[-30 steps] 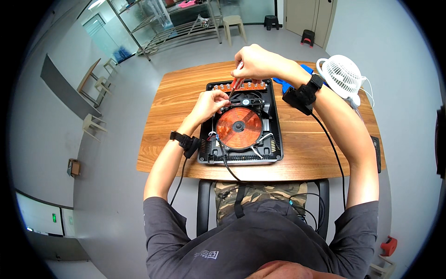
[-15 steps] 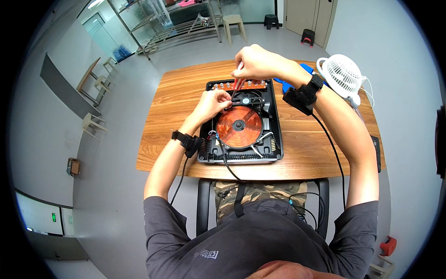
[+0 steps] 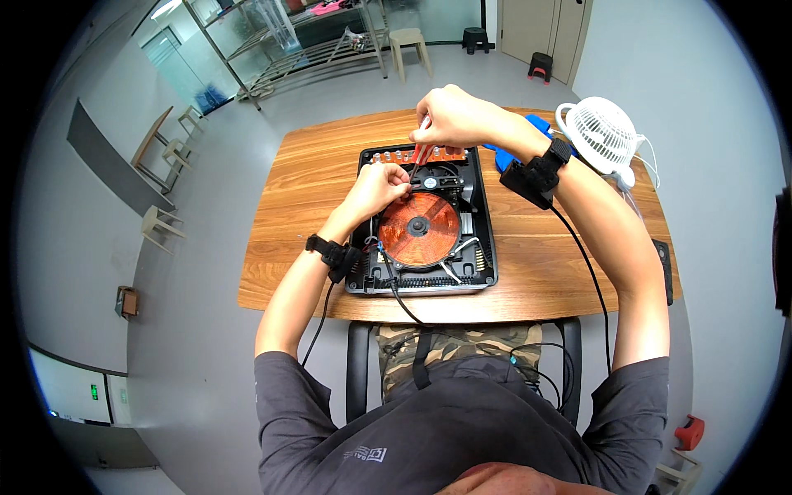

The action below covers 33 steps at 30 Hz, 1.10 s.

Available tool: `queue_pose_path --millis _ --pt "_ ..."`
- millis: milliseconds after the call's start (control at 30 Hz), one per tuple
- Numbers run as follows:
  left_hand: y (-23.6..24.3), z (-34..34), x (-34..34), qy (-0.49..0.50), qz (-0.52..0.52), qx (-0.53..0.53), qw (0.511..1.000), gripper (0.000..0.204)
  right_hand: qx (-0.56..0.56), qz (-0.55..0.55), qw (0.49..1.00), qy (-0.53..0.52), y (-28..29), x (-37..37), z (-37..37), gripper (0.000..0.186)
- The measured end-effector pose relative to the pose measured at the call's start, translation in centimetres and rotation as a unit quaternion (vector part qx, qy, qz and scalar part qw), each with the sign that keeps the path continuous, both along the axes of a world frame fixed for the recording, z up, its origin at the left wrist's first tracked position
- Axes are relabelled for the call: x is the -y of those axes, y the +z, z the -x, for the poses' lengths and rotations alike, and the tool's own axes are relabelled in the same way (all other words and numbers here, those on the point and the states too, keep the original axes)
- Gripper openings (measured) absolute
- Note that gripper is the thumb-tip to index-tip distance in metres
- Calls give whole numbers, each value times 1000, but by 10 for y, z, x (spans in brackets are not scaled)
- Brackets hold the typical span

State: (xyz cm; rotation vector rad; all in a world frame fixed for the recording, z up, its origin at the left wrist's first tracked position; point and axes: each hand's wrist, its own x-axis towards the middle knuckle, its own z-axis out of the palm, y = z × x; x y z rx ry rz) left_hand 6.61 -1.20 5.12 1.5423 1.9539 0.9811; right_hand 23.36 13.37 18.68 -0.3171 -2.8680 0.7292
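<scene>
the opened black housing [image 3: 487, 223] lies below both hands, between the forearms. its copper coil [image 3: 419, 235] sits just on the person's side of the left fingertips. right hand [image 3: 452, 117]: located over the far end of the housing, fingers clenched around a red-handled tool [image 3: 422, 153] that points down into the housing. left hand [image 3: 378, 191]: thumb and fingers pinched together at the tool's lower end; whether they grip its shaft or a small part cannot be told.

relative to one second ago, the table and housing sit slightly farther left in the view. the left fingertips are a little nearer the coil. the right-hand grasp is unchanged.

surface: wood-grain table [image 3: 305, 181]. a white fan [image 3: 602, 132] stands at the far right corner; a blue item [image 3: 502, 158] lies near it, partly hidden by the right forearm.

room: grey floor [image 3: 198, 330]. a metal rack [image 3: 322, 59] stands beyond the table. a beige door [image 3: 530, 29] is farther right. a pale stool [image 3: 407, 37] stands beside the rack.
</scene>
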Motion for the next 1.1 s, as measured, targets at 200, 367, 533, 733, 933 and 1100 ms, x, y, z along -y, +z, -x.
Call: queue_pose_path --millis 200,367,533,733,933,1100 --pt "1 -5 -8 12 -4 -34 999 13 -14 2 1000 -3 3 -4 -5 36" --pt "-3 -5 -21 7 -14 -33 999 14 -7 7 1000 -27 10 -9 -12 39" --pt "-7 -7 -42 -24 -19 71 997 13 -9 26 997 -67 11 -27 -23 41" --pt "-1 -15 -66 -83 -3 140 987 12 -1 52 994 -92 13 -55 -43 41" --pt "-3 -20 -83 -93 -13 277 956 15 -20 97 989 -109 10 -77 -60 42" --pt "1 -20 -85 -85 -14 339 937 20 -29 139 984 -110 8 -90 -67 45"
